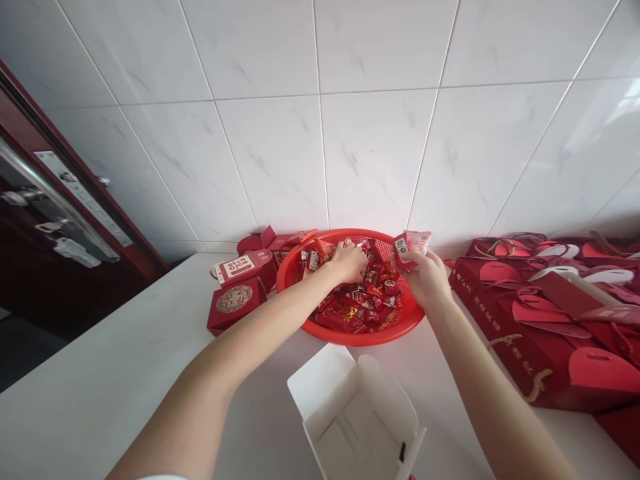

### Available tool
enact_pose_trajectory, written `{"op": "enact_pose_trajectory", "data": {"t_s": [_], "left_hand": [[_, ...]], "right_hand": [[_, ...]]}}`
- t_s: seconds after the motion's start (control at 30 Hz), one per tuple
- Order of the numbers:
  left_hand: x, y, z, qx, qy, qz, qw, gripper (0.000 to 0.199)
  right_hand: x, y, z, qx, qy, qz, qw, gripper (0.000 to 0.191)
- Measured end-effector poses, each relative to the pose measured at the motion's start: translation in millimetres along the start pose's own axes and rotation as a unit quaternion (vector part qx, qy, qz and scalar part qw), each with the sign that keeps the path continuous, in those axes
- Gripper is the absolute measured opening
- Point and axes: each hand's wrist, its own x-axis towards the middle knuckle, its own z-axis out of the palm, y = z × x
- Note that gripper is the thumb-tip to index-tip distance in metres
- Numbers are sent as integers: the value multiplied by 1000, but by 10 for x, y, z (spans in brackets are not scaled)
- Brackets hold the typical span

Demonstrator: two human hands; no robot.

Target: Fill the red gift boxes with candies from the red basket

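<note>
A round red plastic basket (pixel 357 340) full of small wrapped candies (pixel 373 300), mostly red, stands against the wall. My left hand (pixel 350 262) reaches down among the candies with curled fingers; the fingertips are hidden, so what they grip does not show. At the basket's right rim, my right hand (pixel 427 277) is closed on wrapped candy packets, one red with a white label (pixel 401 251) and one pale pink (pixel 419 241). Nearer to me, between my forearms, sits an open box (pixel 360 433) with a white inside and raised flaps.
Several red gift boxes (pixel 510 333) with handles and cords are packed together on the right. Smaller red boxes (pixel 235 303) stand left of the basket. Behind the white table (pixel 150 373) rises a tiled wall (pixel 265 160); a dark door (pixel 45 233) with keys is at far left.
</note>
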Motion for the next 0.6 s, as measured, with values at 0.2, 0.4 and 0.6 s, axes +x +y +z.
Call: {"op": "enact_pose_trajectory", "data": {"t_s": [0.2, 0.4, 0.6], "left_hand": [[-75, 237, 194, -97, 33, 315, 944, 28], [5, 334, 274, -11, -57, 289, 956, 31], [55, 83, 197, -49, -63, 107, 991, 38]], "right_hand": [[-16, -12, -12, -19, -14, 8, 1000, 22], [-16, -8, -10, -13, -9, 4, 1000, 19], [-4, -5, -17, -13, -11, 2, 1000, 20]]}}
